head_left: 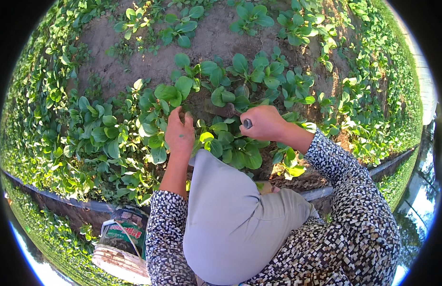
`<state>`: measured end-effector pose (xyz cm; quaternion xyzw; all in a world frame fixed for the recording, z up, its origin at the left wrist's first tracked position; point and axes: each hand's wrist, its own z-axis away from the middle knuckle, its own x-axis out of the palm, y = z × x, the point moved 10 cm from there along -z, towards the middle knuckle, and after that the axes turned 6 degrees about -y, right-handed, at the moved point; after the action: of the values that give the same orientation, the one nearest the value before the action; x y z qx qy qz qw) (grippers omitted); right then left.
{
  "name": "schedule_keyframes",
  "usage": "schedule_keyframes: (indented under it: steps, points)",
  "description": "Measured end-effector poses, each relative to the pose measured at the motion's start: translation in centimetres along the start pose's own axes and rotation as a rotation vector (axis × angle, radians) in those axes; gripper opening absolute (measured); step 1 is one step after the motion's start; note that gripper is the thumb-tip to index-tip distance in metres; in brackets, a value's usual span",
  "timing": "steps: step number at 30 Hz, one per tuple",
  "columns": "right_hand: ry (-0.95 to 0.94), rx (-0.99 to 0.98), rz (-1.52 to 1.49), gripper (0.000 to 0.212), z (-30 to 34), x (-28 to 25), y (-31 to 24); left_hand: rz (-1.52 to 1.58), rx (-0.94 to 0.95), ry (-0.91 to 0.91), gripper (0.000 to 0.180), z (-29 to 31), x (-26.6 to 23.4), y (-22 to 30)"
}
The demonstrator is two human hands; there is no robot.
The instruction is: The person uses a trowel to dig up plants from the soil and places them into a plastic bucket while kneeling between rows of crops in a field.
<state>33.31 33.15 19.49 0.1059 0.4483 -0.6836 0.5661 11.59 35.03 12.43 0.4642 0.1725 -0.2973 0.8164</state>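
Note:
My right hand (265,123) is closed round the handle of a hand trowel (226,110). The rounded grey handle end pokes out of the fist, and the soil-brown blade lies low among the leaves, partly hidden. To its left, my left hand (181,133) reaches into the leafy greens (171,94), thumb and forefinger a little apart; the other fingers are mostly out of sight. Broad, glossy leaves of a bok-choy-like plant (242,150) spread between and below the two hands.
My bent knee (221,214) in light grey trousers is just below the hands. A white bucket (119,257) with a green and red bag stands at the lower left. Bare soil (135,59) and more greens (252,16) lie beyond. A low edging (94,205) borders the bed.

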Motion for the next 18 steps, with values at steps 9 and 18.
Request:
schedule_keyframes:
  steps: [9, 18]
  points:
    - [0.039, -0.019, -0.088, 0.023, 0.0, 2.1, 1.8, -0.552, 0.218, -0.204, 0.052, -4.2, 4.7, 3.0]
    - [0.075, 0.013, -0.086, 0.022, -3.3, 3.3, -0.2, -0.265, 0.118, -0.12, 0.023, -5.7, 4.6, -1.3]
